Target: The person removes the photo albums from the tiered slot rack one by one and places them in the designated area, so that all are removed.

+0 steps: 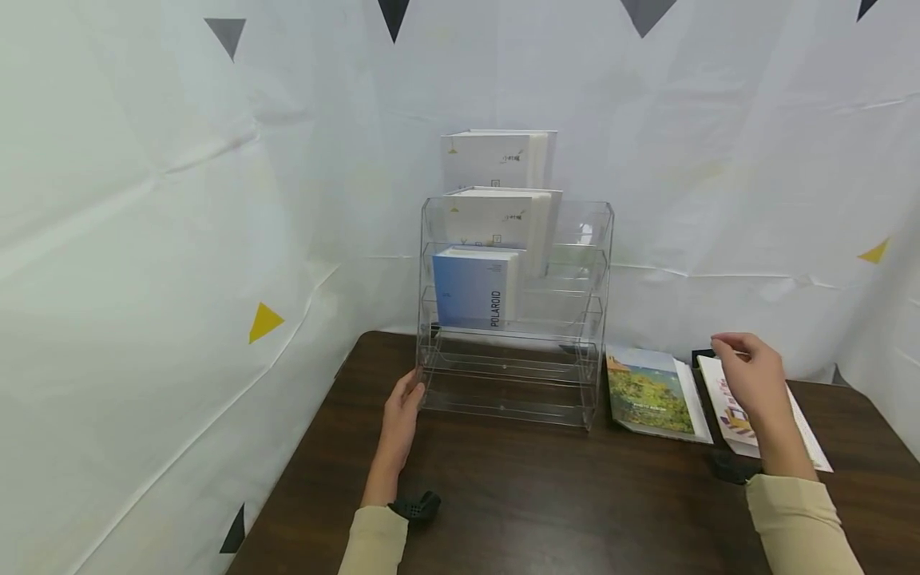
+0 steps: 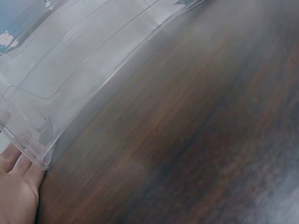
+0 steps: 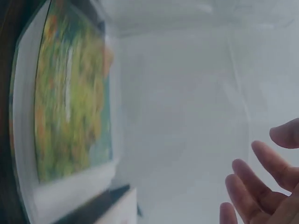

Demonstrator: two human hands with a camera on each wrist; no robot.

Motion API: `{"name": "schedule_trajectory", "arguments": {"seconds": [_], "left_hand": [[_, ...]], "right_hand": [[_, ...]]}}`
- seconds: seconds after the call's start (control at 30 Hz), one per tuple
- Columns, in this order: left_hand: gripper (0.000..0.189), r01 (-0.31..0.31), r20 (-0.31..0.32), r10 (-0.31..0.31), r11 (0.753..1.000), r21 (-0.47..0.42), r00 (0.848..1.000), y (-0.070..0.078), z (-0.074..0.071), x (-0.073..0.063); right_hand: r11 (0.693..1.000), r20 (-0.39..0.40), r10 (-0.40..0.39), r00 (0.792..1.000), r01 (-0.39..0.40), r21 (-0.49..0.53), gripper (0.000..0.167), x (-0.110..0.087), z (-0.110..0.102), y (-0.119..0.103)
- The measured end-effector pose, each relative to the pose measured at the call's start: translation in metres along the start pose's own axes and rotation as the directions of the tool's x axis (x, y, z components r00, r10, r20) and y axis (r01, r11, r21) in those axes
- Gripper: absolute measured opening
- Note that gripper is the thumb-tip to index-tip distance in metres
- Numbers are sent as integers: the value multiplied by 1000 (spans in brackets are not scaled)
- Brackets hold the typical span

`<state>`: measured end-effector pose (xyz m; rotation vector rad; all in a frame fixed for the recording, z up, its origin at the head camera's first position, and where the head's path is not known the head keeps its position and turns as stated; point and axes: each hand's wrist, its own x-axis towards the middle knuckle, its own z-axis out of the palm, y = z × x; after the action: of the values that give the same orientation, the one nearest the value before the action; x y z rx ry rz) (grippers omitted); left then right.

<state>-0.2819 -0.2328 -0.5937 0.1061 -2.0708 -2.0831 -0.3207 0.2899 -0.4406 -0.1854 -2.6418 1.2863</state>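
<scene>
A clear acrylic tiered rack (image 1: 503, 403) stands on the dark table. My left hand (image 1: 402, 415) holds its lower left edge; the left wrist view shows the fingers of that hand (image 2: 21, 186) around the corner of the clear panel. Leaning in the rack's left side are a blue book marked POLAROID (image 1: 470, 291) and, on the tiers above, two thick white books, one higher (image 1: 485, 156) and one lower (image 1: 489, 220). My right hand (image 1: 755, 379) is raised over a white book with a printed picture (image 1: 736, 419), its fingers loosely bent with nothing between them.
Left of the white book, a book with a tree-and-sky cover (image 1: 650, 395) lies flat close to the rack's right side. Something black (image 1: 703, 357) shows behind the white book. A white curtain (image 1: 345, 144) with triangles hangs behind and beside the wooden table (image 1: 546, 495).
</scene>
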Motion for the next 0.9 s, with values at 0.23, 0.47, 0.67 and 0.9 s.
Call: {"name": "schedule_trajectory", "arguments": {"seconds": [0.23,0.47,0.67,0.9], "left_hand": [[52,-9,17,9,1000,-24,1000,-2,-2,3],[51,-1,-3,1,1000,-15,1000,-3,-3,3],[51,10,-5,-10,1000,-6,1000,-1,-2,0],[54,12,13,-13,1000,8,1000,1,-1,-3]], "right_hand": [[989,-80,-90,993,98,107,54,-12,31,-36],[943,-135,-219,966,245,227,49,-22,71,-62],[919,-165,-258,952,294,261,39,-27,103,-82],[871,-162,-363,918,396,292,34,-32,125,-108]]}}
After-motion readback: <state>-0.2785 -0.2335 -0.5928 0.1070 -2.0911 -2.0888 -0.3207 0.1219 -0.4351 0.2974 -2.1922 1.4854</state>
